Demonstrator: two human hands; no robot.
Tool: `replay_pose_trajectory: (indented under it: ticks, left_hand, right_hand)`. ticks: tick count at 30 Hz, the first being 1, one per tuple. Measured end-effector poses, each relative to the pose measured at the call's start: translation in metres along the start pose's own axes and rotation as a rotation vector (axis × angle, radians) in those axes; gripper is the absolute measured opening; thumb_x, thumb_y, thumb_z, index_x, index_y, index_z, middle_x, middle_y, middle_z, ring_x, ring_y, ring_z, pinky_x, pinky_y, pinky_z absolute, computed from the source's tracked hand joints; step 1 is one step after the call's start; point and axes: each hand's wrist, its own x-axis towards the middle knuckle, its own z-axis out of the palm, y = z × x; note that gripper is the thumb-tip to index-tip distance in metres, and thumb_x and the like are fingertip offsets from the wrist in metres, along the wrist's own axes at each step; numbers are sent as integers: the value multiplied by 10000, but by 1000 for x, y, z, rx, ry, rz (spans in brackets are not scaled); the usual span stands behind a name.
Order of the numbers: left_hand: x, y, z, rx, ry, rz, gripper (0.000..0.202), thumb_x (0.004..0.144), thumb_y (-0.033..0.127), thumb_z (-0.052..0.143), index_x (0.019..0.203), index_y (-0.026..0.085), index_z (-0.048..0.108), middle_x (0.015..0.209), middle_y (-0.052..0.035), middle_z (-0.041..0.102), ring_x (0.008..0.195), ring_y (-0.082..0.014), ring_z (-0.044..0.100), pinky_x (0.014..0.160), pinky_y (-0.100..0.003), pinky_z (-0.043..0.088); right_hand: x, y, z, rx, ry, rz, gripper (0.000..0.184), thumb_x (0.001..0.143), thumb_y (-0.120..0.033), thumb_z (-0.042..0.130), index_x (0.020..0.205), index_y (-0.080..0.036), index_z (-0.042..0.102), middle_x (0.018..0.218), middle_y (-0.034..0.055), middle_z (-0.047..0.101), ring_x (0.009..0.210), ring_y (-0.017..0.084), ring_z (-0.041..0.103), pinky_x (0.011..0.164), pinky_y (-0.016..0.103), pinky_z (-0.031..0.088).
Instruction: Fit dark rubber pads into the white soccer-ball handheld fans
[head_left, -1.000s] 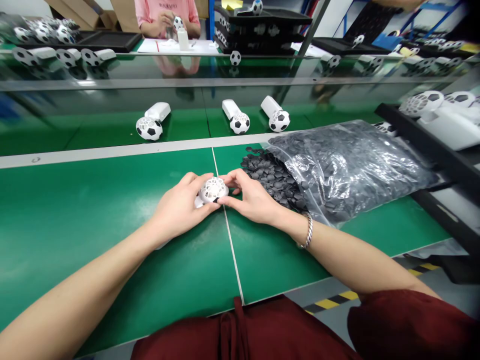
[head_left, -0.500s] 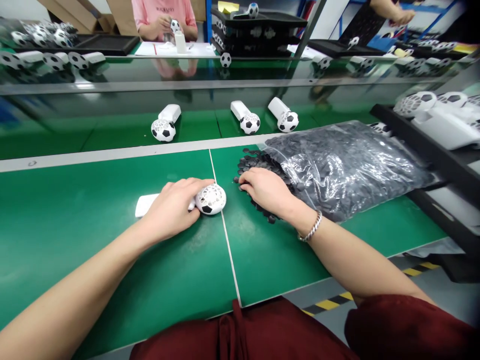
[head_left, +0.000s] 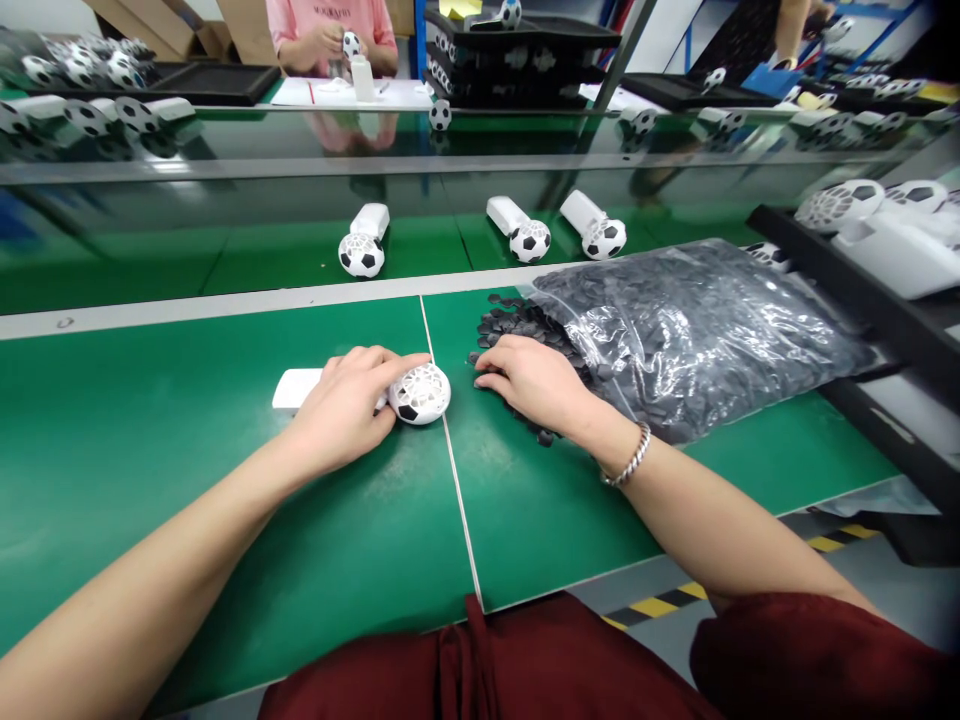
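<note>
Green worktop (head_left: 150, 420) before you: your left hand (head_left: 337, 410) curls over the white soccer-ball fan (head_left: 420, 393) (the grip looks light, though it's hard to tell), and your right hand (head_left: 532, 385) lies open on black hexagon pieces (head_left: 510, 325) spilling from a plastic bag (head_left: 697, 340).

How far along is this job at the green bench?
Done: three white-handled balls with full black patches stand further along the green bench. In hand: the left hand holds a white lattice ball, only partly patched; the right hand rests on loose black hexagonal patches. Left: a clear plastic bag bulging with patches.

Hazard tape (head_left: 652, 606) marks the grey floor (head_left: 757, 570), apparently blue racks (head_left: 417, 40) beyond.
</note>
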Motion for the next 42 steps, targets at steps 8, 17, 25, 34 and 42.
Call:
replay_pose_trajectory:
  ticks: [8, 17, 25, 34, 42]
  left_hand:
    - [0, -4, 2, -7, 16, 71, 595, 718, 50, 382, 1266, 265, 465, 1087, -48, 576, 1031, -244, 455, 860, -397, 350]
    - [1, -10, 4, 29, 69, 179, 563, 740, 40, 370, 1244, 260, 487, 1106, -44, 590, 1039, -241, 449, 899, -431, 323]
    - [-1, -3, -2, -69, -17, 101, 638, 692, 411, 620, 1280, 237, 444, 1157, -81, 550, 1108, -280, 429, 987, -500, 266]
    - [1, 2, 10, -120, 119, 19, 612, 661, 558, 617, 1166, 220, 548, 1075, -66, 617, 1088, -273, 467, 1028, -532, 187]
    - [2, 6, 7, -249, 175, 55, 524, 651, 405, 675, 1094, 139, 589, 970, -81, 644, 934, -244, 525, 883, -415, 384]
  right_hand:
    - [0, -3, 3, 208, -51, -89, 56, 777, -164, 610, 832, -171, 618, 779, 11, 613, 737, 136, 556, 649, 246, 420]
    - [-10, -16, -5, 522, 77, -379, 64, 816, -145, 566, 844, -168, 619, 801, 10, 635, 756, 112, 566, 714, 232, 438]
    - [-12, -29, 7, 626, 115, -353, 29, 794, -171, 605, 768, -164, 618, 748, 3, 631, 698, 105, 553, 674, 233, 435]
    - [-9, -28, 17, 656, 145, -289, 116, 744, -205, 655, 738, -168, 545, 794, 14, 544, 758, 120, 514, 683, 256, 442]
    - [-7, -30, 21, 880, 7, -99, 264, 723, -240, 646, 858, -198, 423, 1032, 59, 578, 953, 176, 559, 618, 261, 475]
